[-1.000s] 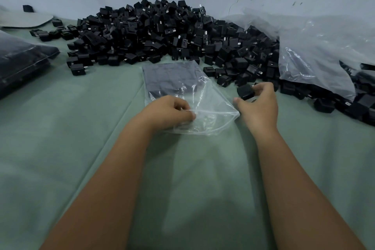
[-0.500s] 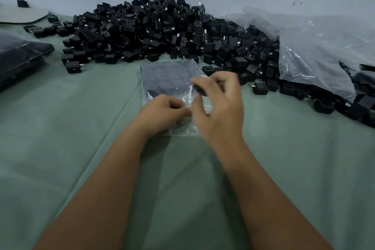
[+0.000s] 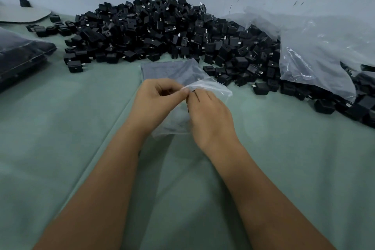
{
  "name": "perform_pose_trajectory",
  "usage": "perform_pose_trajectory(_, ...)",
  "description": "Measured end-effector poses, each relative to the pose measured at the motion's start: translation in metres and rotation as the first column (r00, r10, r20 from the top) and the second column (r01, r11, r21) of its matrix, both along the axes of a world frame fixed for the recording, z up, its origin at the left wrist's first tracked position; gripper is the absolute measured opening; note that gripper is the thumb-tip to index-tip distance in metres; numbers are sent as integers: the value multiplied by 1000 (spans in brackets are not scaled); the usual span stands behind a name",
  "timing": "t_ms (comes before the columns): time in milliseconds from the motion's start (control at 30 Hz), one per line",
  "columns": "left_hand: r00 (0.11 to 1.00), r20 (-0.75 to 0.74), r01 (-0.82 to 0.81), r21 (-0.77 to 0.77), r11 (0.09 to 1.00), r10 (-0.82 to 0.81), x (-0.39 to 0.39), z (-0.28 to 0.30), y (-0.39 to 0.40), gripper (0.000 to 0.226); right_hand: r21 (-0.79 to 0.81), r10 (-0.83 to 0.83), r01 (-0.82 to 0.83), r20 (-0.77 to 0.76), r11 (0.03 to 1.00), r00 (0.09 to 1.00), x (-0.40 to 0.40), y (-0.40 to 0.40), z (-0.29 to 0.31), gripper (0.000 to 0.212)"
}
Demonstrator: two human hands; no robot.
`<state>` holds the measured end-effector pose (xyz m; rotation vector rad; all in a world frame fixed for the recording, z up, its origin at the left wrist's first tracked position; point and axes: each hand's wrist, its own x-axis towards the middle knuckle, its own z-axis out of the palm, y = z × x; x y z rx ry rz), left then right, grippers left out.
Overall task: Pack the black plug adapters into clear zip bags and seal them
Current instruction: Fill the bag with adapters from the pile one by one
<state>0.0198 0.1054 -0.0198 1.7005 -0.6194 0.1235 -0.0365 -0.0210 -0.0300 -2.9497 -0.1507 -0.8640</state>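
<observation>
A clear zip bag (image 3: pixel 211 87) lies on the green cloth in front of me, its far half dark with a flat layer of adapters inside. My left hand (image 3: pixel 160 99) pinches the bag's lifted mouth edge. My right hand (image 3: pixel 211 117) is closed at that mouth, touching the left fingertips. Only a dark sliver of a black plug adapter (image 3: pixel 195 95) shows between its fingers. The big heap of loose black plug adapters (image 3: pixel 162 32) sits behind the bag against the wall.
A large crumpled clear plastic sack (image 3: pixel 314 46) covers more adapters at the right. Filled bags (image 3: pixel 20 53) are stacked at the left edge, and a flat grey board (image 3: pixel 22 14) lies behind them. Green cloth (image 3: pixel 60 138) covers the table.
My right hand picked an adapter from the heap's edge and carried it left to the bag's mouth. My left hand lifted the mouth edge higher. The bag's near end is now bunched up.
</observation>
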Motion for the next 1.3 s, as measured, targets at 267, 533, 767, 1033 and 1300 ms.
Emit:
perform_pose_trajectory(267, 980, -90, 173, -65, 983, -178, -2, 3, 3, 19, 66, -183, 197, -173, 978, 968, 5, -3, 2, 25)
perform_pose_trajectory(533, 891, -217, -423, -81, 903, 398, 17, -11, 10, 18, -14, -254, 255, -152, 967, 955, 2, -5, 1, 22)
perform_pose_trajectory(767, 869, -153, -457, 121, 881, 471, 19, -20, 8, 16, 5, -222, 227, -187, 974, 957, 5, -7, -2, 25)
perform_pose_trajectory(1033, 860, -136, -471, 157, 868, 492, 18, -18, 11, 15, -111, -221, 208, -125, 972, 967, 3, -2, 0, 20)
perform_pose_trajectory(1300, 978, 75, -206, 217, 954, 194, 17, -16, 1, 23, -140, -236, 213, -174, 967, 956, 12, -2, -8, 22)
